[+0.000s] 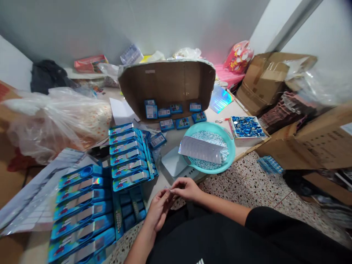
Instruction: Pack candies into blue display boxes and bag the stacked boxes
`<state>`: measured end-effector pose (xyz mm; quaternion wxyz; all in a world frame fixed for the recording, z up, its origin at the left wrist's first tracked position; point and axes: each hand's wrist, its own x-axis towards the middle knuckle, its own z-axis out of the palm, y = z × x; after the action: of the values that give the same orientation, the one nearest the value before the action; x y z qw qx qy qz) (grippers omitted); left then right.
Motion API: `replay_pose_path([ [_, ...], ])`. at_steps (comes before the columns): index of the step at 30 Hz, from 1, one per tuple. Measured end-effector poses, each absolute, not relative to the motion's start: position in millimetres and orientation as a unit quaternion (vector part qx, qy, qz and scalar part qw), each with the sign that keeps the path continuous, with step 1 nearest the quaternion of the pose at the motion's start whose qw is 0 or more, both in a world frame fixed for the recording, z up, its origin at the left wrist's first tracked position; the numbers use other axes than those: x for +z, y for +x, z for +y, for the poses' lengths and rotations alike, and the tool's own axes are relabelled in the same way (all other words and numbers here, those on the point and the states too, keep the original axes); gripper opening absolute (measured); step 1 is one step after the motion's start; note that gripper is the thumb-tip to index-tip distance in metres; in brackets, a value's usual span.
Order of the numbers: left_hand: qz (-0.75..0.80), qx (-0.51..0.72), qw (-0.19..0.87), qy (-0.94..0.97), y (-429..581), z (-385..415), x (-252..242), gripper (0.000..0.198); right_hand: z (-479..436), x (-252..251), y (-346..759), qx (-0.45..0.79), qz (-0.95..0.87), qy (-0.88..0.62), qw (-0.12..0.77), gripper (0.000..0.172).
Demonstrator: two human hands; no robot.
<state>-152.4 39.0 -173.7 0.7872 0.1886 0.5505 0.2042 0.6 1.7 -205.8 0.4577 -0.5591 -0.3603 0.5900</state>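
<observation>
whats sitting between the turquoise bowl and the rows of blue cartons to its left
The head view shows what looks like a pale flat-topped scale by the turquoise bowl, and a small blue box nearer the blue cartons.

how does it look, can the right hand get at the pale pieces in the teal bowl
Probably yes: the teal bowl lies just ahead of the right hand and is open on top. The silvery strip lies over part of the pale pieces, but others show around it.
</observation>
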Motion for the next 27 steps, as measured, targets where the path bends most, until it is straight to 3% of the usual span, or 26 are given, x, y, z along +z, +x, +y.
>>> replay_pose_path([
  [4,0.524,0.165,0.807,0.218,-150,42,-163,0.041,5,-204,16,0.516,-0.412,-0.582,0.475,0.063],
  [6,0.512,0.151,0.81,0.243,-151,44,-161,0.048,7,-202,26,0.461,-0.465,-0.594,0.468,0.058],
  [13,0.574,0.148,0.703,0.392,-151,57,-203,0.057,21,-180,63,0.285,-0.651,-0.618,0.336,0.004],
  [19,0.63,0.183,0.527,0.541,-165,64,-237,0.039,32,-149,155,0.113,-0.517,-0.763,0.372,0.035],
  [23,0.582,0.16,0.488,0.631,-170,68,-246,0.015,28,-158,191,0.1,-0.51,-0.817,0.249,0.063],
  [27,0.518,0.168,0.484,0.685,-173,73,-247,0.022,15,-179,178,0.134,-0.549,-0.803,0.189,0.033],
])
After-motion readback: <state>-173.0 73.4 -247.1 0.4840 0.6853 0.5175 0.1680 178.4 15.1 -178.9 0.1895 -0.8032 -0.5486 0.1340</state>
